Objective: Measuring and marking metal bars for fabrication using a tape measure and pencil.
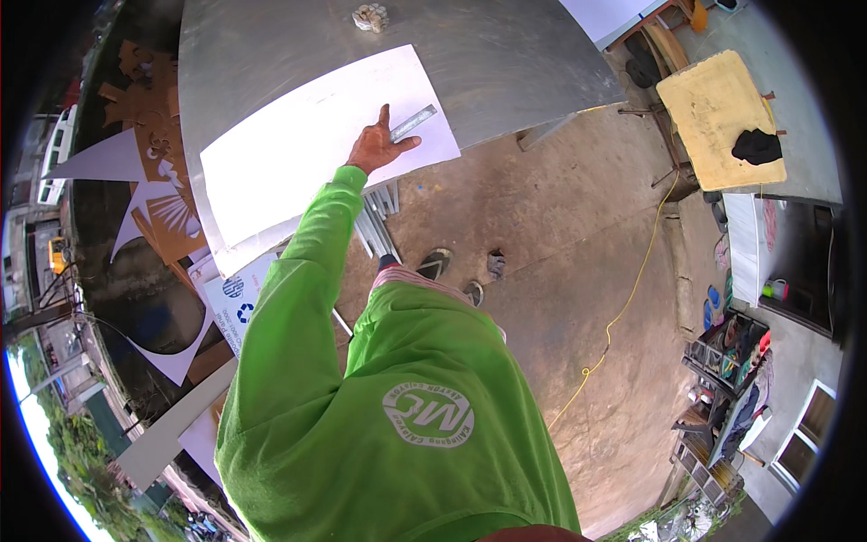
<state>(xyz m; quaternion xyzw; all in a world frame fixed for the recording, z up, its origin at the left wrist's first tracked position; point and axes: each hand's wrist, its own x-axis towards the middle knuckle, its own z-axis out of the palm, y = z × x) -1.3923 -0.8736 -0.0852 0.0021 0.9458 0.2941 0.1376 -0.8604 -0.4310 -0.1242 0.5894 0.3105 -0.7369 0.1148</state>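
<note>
My left hand [381, 149] rests on a large white sheet [298, 144], its thumb and index finger spread wide. A short flat metal strip like a steel ruler [414, 122] lies on the sheet, passing under the hand between those two digits. The other fingers are partly folded and hard to make out. Beneath the sheet is a grey metal-topped table [506, 63], and the sheet's near edge reaches the table's edge. My left arm is in a bright green sleeve. My right hand is out of view.
A crumpled whitish bundle [370, 17] sits on the table's far part. Cut-out panels [167, 208] lie at the left. Metal bars [375, 221] stand below the table edge. A yellow cord [623, 312] crosses the floor toward a yellow-topped table [718, 113].
</note>
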